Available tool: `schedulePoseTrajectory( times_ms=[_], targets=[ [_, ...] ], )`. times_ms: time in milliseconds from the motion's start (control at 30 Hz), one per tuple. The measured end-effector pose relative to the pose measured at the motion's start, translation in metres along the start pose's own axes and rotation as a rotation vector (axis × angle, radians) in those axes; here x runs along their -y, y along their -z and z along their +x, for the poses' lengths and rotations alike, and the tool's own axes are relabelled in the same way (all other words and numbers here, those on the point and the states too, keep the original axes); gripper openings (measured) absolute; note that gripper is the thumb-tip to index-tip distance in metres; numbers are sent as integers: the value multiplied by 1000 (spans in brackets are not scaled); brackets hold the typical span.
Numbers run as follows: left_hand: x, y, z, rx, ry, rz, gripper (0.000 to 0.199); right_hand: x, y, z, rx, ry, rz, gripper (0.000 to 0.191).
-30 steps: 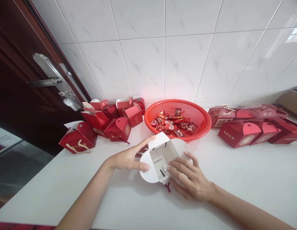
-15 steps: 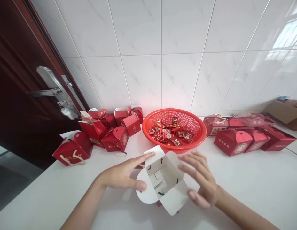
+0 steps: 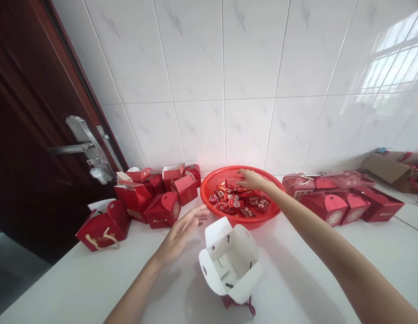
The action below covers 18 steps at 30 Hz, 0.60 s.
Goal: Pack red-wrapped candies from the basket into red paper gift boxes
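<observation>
1. Head view: the open box [image 3: 235,258] stands on the near middle of the tabletop [image 3: 289,288], its flaps spread outward and its white inside facing up. A dark red cord lies at its near side.
2. The left hand [image 3: 182,231] hovers just left of the open box, apart from it. Its grip is open, with the fingers stretched toward the basket [image 3: 244,222].
3. The right hand [image 3: 255,180] reaches over the far part of the basket, above the candies [image 3: 234,202]. Its grip is loosely open, fingers apart; whether the fingertips touch a candy, I cannot tell.
4. The basket, red and round, sits beyond the open box, near the tiled wall [image 3: 195,130]. Red-wrapped candies lie in its bottom.
5. Red boxes [image 3: 161,209] cluster left of the basket, and more boxes [image 3: 325,207] stand right of it.
6. A brown carton [image 3: 387,170] is at far right; a dark door [image 3: 26,90] is at left.
</observation>
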<state>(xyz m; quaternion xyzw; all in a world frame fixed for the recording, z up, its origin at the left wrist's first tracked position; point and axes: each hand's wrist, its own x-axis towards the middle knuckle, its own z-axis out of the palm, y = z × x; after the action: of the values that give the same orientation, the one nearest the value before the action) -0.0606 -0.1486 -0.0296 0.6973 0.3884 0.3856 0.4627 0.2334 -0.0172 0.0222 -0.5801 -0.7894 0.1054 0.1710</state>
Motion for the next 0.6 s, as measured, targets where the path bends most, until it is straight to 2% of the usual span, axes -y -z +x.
schedulePoseTrajectory(
  times_ms=[133,233,300,367,433,600],
  targets=[
    [17,-2,8,-267,38,-52,59,15,-14,25,253,30,-29,75],
    [39,-8,14,-456,60,-86,52,20,-30,32,441,78,-52,104],
    [54,-15,19,-533,57,-104,46,20,-41,34,533,107,-116,122],
    [65,-22,24,-564,48,-106,40,18,-49,35,550,127,-193,128],
    [72,-27,28,-563,53,-110,37,16,-54,37,505,138,-237,115],
    [77,-30,30,-497,69,-125,35,10,-53,47,406,92,-232,53]
  ],
)
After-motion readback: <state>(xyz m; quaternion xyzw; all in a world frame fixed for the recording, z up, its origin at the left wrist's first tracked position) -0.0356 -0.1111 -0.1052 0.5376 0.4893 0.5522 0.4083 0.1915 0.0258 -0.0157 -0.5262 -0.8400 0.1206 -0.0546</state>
